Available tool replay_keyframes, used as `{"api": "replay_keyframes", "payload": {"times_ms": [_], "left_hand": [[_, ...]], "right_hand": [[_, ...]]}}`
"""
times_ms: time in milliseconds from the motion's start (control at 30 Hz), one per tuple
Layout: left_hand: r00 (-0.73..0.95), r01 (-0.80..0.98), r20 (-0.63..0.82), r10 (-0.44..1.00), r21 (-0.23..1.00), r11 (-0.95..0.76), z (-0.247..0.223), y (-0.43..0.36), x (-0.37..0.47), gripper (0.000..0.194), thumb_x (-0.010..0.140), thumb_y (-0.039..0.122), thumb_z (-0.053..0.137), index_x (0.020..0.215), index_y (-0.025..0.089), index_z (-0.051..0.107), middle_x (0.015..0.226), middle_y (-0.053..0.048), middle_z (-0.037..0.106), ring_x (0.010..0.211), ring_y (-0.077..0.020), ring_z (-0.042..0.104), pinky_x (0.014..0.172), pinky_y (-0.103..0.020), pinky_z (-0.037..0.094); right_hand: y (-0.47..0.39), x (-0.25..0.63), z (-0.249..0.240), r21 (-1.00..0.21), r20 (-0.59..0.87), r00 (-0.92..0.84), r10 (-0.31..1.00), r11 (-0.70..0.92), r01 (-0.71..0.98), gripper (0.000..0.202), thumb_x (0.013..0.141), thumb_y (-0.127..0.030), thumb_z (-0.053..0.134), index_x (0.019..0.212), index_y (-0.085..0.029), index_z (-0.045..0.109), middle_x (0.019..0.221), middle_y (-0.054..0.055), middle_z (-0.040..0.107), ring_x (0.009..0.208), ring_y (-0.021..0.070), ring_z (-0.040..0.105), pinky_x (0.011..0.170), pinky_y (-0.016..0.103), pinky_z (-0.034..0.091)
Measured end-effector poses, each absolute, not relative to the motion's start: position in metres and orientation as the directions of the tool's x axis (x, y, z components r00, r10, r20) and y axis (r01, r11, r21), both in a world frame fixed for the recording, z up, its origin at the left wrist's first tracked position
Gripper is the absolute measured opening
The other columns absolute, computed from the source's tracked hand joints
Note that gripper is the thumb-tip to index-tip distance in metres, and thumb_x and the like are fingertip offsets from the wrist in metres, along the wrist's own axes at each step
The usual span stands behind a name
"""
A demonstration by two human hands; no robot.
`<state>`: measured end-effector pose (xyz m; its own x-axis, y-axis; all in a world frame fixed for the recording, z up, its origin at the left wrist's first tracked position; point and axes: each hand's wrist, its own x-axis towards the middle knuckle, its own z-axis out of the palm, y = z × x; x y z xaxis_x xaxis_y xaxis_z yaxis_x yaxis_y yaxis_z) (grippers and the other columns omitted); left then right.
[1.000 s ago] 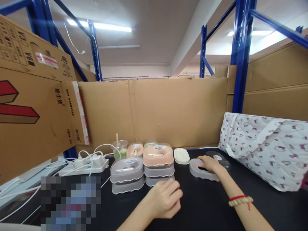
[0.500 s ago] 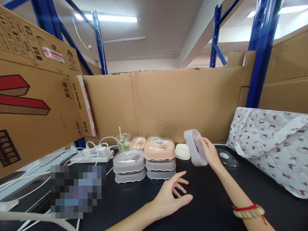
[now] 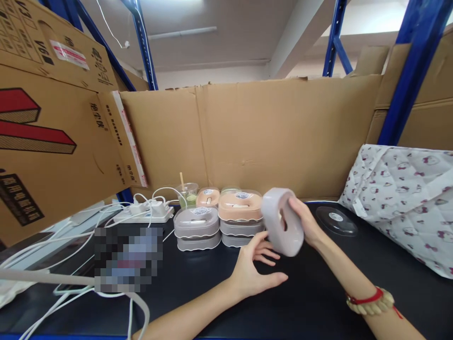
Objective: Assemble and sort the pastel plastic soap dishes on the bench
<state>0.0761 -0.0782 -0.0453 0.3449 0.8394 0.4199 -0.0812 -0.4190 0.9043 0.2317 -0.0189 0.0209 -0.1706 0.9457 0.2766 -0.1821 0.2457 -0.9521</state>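
My right hand (image 3: 307, 219) grips a pale grey oval plastic cover with a slot (image 3: 278, 222) by its right edge, holding it tilted above the table. Just below and left of the cover is my left hand (image 3: 253, 271), empty, with thumb and fingers spread. Behind my left hand stand stacked oval boxes: grey ones (image 3: 197, 223) with clear tops on the left, and a peach one (image 3: 240, 208) on top of grey ones on the right. A clear oval lid with a round sticker (image 3: 341, 222) lies flat beyond my right hand.
Another peach box (image 3: 208, 196) and a clear cup with a straw (image 3: 187, 192) stand at the back. A white power strip (image 3: 145, 216) with tangled cables is on the left, below a large carton (image 3: 53, 141). A quilted patterned bag (image 3: 403, 198) sits at right.
My right hand has brought the cover left and nearer to me, turning its slotted face more into view. My left hand stays spread beneath it. The camera view has tilted down slightly.
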Motion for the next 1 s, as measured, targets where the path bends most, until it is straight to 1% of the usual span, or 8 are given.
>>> {"api": "replay_keyframes", "payload": {"times_ms": [167, 300, 400, 467, 533, 733, 833, 1000], "left_hand": [[0.153, 0.075, 0.583, 0.798, 0.798, -0.598, -0.043, -0.083, 0.079, 0.026, 0.069, 0.026, 0.061, 0.092, 0.013, 0.056, 0.082, -0.008, 0.066, 0.066, -0.0159, 0.061, 0.062, -0.025, 0.052], [0.131, 0.13, 0.676, 0.725, 0.713, -0.689, -0.043, -0.085, 0.08, 0.012, 0.069, 0.027, 0.05, 0.07, 0.015, 0.052, 0.054, 0.0, 0.05, 0.047, -0.0094, 0.043, 0.047, -0.02, 0.041], [0.225, 0.101, 0.578, 0.784, 0.787, -0.609, -0.044, -0.085, 0.079, 0.027, 0.071, 0.035, 0.048, 0.054, 0.016, 0.04, 0.046, 0.003, 0.033, 0.043, -0.0068, 0.028, 0.04, -0.019, 0.026], [0.257, 0.073, 0.475, 0.841, 0.859, -0.507, -0.044, -0.085, 0.079, 0.037, 0.075, 0.044, 0.047, 0.052, 0.016, 0.037, 0.048, 0.002, 0.031, 0.045, -0.0069, 0.027, 0.041, -0.02, 0.024], [0.265, 0.04, 0.431, 0.862, 0.889, -0.457, -0.044, -0.084, 0.078, 0.046, 0.077, 0.054, 0.044, 0.055, 0.015, 0.04, 0.05, 0.0, 0.034, 0.047, -0.0082, 0.03, 0.043, -0.021, 0.025], [0.222, -0.013, 0.492, 0.842, 0.865, -0.502, -0.044, -0.083, 0.074, 0.059, 0.077, 0.069, 0.042, 0.055, 0.014, 0.045, 0.05, -0.001, 0.039, 0.046, -0.0087, 0.032, 0.043, -0.021, 0.025], [0.195, 0.015, 0.505, 0.841, 0.855, -0.518, -0.045, -0.082, 0.071, 0.063, 0.077, 0.07, 0.04, 0.048, 0.014, 0.042, 0.047, -0.002, 0.038, 0.045, -0.0094, 0.033, 0.043, -0.023, 0.029], [0.083, -0.002, 0.525, 0.847, 0.85, -0.526, -0.039, -0.083, 0.068, 0.067, 0.076, 0.073, 0.037, 0.047, 0.014, 0.049, 0.046, -0.004, 0.045, 0.046, -0.0126, 0.041, 0.047, -0.025, 0.035]], "right_hand": [[-0.029, 0.226, 0.016, -0.919, 0.394, -0.43, 0.812, 0.353, -0.175, 0.048, 0.062, -0.064, 0.066, 0.077, -0.021, 0.051, 0.051, -0.004, 0.055, 0.04, 0.0147, 0.053, 0.043, 0.025, 0.044], [-0.01, 0.235, 0.012, -0.91, 0.413, -0.221, 0.883, 0.389, -0.147, 0.059, 0.066, -0.079, 0.042, 0.071, -0.02, 0.051, 0.058, 0.001, 0.055, 0.048, 0.0167, 0.056, 0.045, 0.027, 0.046], [0.006, 0.24, 0.001, -0.885, 0.389, -0.021, 0.921, 0.38, 0.269, 0.048, 0.076, -0.064, 0.037, 0.084, -0.02, 0.058, 0.086, 0.007, 0.065, 0.076, 0.0233, 0.064, 0.065, 0.035, 0.051], [0.011, 0.24, -0.006, -0.675, 0.355, -0.094, 0.93, 0.324, 0.662, 0.036, 0.081, -0.043, 0.044, 0.102, -0.02, 0.061, 0.116, 0.011, 0.06, 0.107, 0.027, 0.056, 0.089, 0.042, 0.044], [0.011, 0.238, -0.009, -0.41, 0.246, -0.209, 0.946, 0.298, 0.862, 0.034, 0.081, -0.027, 0.048, 0.112, -0.017, 0.06, 0.131, 0.01, 0.051, 0.124, 0.026, 0.043, 0.103, 0.042, 0.03], [0.004, 0.237, 0.004, -0.25, 0.171, -0.117, 0.978, 0.158, 0.955, 0.03, 0.089, -0.026, 0.044, 0.099, -0.013, 0.068, 0.109, 0.015, 0.064, 0.109, 0.0273, 0.055, 0.097, 0.039, 0.035], [0.005, 0.242, 0.005, -0.27, 0.136, 0.132, 0.982, -0.091, 0.959, 0.04, 0.083, -0.023, 0.053, 0.119, -0.007, 0.058, 0.127, 0.021, 0.05, 0.12, 0.0315, 0.045, 0.094, 0.039, 0.038], [0.011, 0.25, -0.002, -0.339, 0.057, 0.192, 0.98, -0.162, 0.927, 0.029, 0.081, -0.025, 0.054, 0.103, -0.011, 0.066, 0.115, 0.018, 0.058, 0.109, 0.0301, 0.055, 0.085, 0.034, 0.045]]}}
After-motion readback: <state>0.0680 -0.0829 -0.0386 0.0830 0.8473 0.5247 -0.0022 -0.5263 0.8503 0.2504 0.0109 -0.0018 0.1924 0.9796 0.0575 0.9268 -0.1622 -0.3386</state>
